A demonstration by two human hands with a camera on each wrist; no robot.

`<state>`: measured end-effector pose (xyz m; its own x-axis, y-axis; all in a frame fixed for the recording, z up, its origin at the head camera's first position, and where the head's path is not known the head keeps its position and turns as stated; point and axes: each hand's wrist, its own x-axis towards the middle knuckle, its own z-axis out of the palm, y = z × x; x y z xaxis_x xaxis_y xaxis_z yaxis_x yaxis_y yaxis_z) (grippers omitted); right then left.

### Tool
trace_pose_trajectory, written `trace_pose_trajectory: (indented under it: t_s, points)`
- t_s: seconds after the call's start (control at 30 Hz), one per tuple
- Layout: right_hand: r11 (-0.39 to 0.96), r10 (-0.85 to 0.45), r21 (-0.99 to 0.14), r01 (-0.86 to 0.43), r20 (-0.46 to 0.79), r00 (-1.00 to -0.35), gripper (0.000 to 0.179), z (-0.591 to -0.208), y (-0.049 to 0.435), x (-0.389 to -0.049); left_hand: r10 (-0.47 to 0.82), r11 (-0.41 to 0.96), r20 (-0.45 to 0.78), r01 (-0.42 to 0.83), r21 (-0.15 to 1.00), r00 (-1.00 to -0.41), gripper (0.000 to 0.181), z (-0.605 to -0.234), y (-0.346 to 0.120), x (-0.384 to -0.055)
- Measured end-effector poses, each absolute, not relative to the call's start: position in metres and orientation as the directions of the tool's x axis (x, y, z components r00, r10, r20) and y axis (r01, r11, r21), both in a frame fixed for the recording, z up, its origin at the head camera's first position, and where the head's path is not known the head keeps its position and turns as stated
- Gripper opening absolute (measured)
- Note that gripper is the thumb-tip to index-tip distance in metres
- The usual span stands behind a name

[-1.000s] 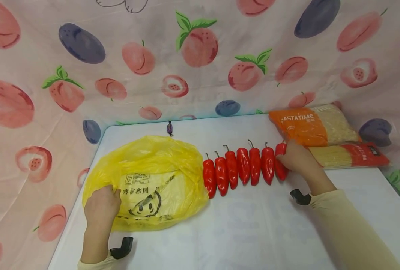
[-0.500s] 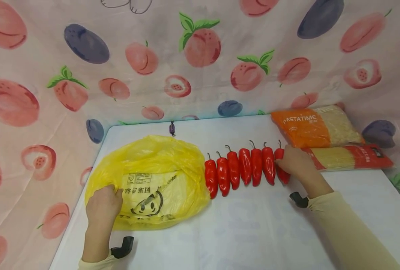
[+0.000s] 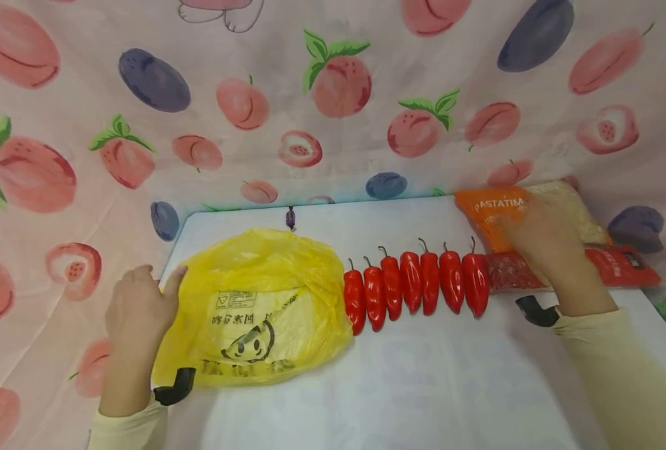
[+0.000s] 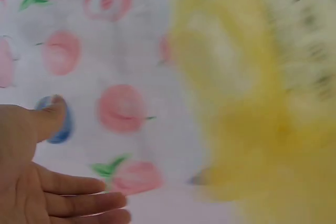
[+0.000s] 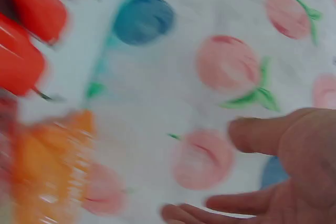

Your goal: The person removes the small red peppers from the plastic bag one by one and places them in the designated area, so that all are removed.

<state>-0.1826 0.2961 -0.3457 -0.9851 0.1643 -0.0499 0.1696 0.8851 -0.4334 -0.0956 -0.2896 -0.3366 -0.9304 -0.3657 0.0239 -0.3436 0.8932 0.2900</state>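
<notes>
A crumpled yellow plastic bag [image 3: 265, 269] with black print lies on the left part of the table. At its left edge is my left hand [image 3: 139, 319], thumb and fingers spread, holding nothing; the left wrist view shows the bag [image 4: 231, 129] apart from the fingers [image 4: 84, 203]. Several glossy red peppers [image 3: 431, 284] lie side by side in a row, stems away from me. My right hand [image 3: 552, 244] is over two pasta packets, partly hiding them: an orange one [image 3: 482, 209] and a red one [image 3: 620, 267]. In the right wrist view its fingers [image 5: 241, 203] and thumb are apart, with nothing between them.
A small purple wrapped candy [image 3: 290, 218] lies near the back edge of the white table [image 3: 389, 387]. Behind and at the left hangs a fruit-patterned cloth [image 3: 333, 156]. The row of peppers runs from the bag's right side to the red packet.
My left hand has let go of the yellow bag and moved left, its fingers opening. My right hand has left the rightmost pepper and moved right, over the pasta packets.
</notes>
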Motion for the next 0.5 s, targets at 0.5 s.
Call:
trace_pose_trajectory:
  t_s: [0.5]
  points:
    - [0.925,0.001,-0.345,-0.16,0.424,-0.906,0.098,-0.291,0.22,-0.184,0.039,0.959,0.53,0.181,0.219,-0.847,0.101,-0.248,-0.192,-0.152]
